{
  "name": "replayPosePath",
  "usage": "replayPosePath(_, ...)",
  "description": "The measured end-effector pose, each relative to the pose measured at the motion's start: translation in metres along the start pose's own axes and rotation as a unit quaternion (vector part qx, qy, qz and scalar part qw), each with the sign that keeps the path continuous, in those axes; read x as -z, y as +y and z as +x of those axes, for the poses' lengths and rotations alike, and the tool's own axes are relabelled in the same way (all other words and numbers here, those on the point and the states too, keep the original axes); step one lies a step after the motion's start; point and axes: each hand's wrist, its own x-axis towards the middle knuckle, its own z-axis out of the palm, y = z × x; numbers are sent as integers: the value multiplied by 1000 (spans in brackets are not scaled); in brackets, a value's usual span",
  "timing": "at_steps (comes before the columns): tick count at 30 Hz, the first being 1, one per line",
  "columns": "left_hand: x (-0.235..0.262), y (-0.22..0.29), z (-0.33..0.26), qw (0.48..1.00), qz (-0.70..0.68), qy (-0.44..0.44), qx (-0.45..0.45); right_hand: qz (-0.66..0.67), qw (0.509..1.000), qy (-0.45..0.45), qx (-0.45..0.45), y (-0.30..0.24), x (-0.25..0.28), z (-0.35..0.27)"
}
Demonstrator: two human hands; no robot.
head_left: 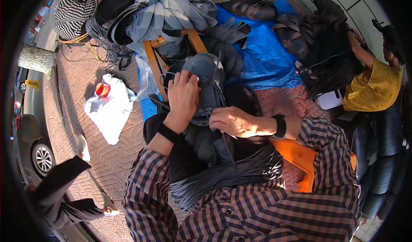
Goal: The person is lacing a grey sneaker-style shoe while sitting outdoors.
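A dark grey curved fabric piece point(210, 100) with a small printed patch lies over my lap, in front of a wooden frame. The bent fingers of my left hand point(183, 96) press on its left side and grip it. At its lower right edge, my right hand point(234, 121) pinches with thumb and fingertips; the exact spot between them is hidden. A thin dark strip hangs below that hand. Across my lap spreads a thick bundle of black-grey cords point(223, 171). The wooden frame point(151, 64) stands just beyond my left hand, heaped with similar grey curved pieces point(171, 15).
A blue tarp point(262, 57) lies beyond, bearing more piled pieces point(294, 34). To the right sits a person in a yellow garment point(372, 87); another in stripes point(73, 10) is far left. An orange plastic stool point(296, 156) and a white bag point(109, 113) are nearby.
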Motion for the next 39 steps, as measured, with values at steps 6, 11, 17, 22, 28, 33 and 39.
replayPosePath(6,-4,-1,7,989,132,-47,-49,227,952,-82,-189,-6,56,-7)
replayPosePath(11,-4,7,8,987,156,9,-31,36,922,-221,-314,52,180,-91)
replayPosePath(17,-32,-3,0,909,-337,12,245,-161,821,-200,-510,40,246,-178)
replayPosePath(22,-22,-13,-15,953,-286,51,89,-171,801,-211,-533,67,244,-196)
replayPosePath(28,19,56,-67,907,-345,-102,218,-412,815,-309,-265,93,180,-98)
replayPosePath(33,4,78,-75,696,-586,-146,388,-217,961,137,107,46,84,55)
replayPosePath(39,-3,83,-69,447,-749,-118,475,-400,915,43,14,33,57,83)
